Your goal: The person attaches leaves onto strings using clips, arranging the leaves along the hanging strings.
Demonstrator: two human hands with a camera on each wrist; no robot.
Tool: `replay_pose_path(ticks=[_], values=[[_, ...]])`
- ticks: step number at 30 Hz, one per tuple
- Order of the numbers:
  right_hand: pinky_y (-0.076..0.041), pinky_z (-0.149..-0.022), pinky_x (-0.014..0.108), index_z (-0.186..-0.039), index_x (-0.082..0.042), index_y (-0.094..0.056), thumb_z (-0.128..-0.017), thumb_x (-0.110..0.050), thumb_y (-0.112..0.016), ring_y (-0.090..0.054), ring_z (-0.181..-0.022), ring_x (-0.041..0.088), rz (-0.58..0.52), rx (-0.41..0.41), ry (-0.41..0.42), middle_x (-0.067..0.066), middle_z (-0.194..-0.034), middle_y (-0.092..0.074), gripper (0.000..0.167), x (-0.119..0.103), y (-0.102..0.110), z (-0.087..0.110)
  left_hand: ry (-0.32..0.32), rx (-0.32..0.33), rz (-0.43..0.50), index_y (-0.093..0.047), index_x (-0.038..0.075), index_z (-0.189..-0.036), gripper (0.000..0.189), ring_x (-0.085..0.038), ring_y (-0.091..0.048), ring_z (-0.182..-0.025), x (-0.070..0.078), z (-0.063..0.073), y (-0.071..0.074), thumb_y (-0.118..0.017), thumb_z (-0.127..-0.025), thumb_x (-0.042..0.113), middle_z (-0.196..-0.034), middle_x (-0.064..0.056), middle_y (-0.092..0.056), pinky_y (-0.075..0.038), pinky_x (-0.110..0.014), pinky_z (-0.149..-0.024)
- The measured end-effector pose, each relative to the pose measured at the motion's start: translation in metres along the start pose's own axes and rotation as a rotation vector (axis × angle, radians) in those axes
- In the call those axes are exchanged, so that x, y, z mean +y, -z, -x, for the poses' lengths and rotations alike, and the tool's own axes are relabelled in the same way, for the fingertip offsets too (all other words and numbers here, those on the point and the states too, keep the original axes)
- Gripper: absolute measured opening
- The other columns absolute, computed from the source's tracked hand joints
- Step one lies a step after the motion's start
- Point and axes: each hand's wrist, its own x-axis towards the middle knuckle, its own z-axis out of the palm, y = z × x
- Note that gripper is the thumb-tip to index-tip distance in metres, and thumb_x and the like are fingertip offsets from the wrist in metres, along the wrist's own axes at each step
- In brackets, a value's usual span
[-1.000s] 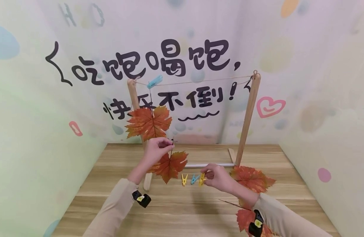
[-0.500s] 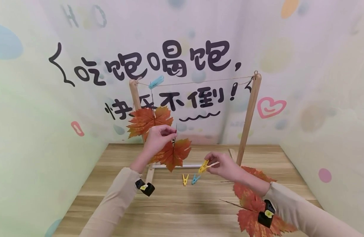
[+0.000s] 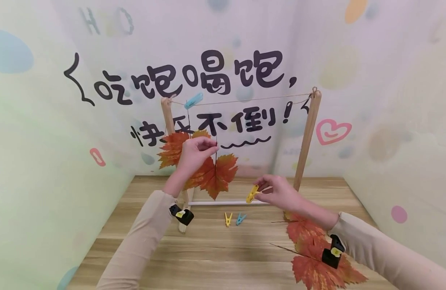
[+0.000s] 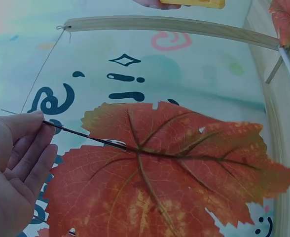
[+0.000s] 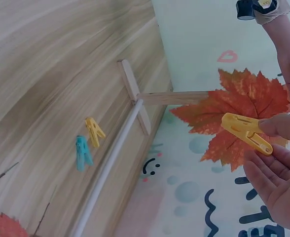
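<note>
My left hand (image 3: 199, 152) pinches the thin dark stem of an orange-red maple leaf (image 4: 169, 158), which hangs below the fingers in front of the wooden frame. In my right hand (image 3: 279, 193) a yellow clothespin (image 5: 247, 132) is held between thumb and fingers, lower and to the right of that leaf. A second leaf (image 3: 171, 149), partly covered by my left hand, hangs from the string (image 3: 241, 100) by a blue clothespin (image 3: 193, 100) near the left post.
On the table (image 3: 223, 262) lie a yellow clothespin (image 3: 228, 219) and a blue clothespin (image 3: 240, 219). More leaves (image 3: 313, 266) lie at the right under my forearm. The frame's right post (image 3: 307, 141) rises behind my right hand, and a white rod (image 3: 226, 203) joins the bases.
My left hand has risen with its leaf toward the string. My right hand has lifted the yellow clothespin off the table, up and slightly right.
</note>
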Motion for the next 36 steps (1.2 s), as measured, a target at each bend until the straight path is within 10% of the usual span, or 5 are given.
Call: replay_pose_path(ticks=[36], values=[[-0.052,-0.075,0.023,-0.107,0.003,-0.060,-0.080,-0.005,-0.068,-0.061,-0.087,0.018,0.090,0.019,0.063,0.008,-0.095,-0.064,0.029,-0.036,0.034,-0.017,0.050,0.180,0.010,-0.068,0.000,-0.098,0.023,-0.019,-0.062,-0.084,0.012,-0.059,-0.001,-0.069,-0.080,0.014,-0.095,-0.013,-0.067,-0.051,-0.025,-0.078]])
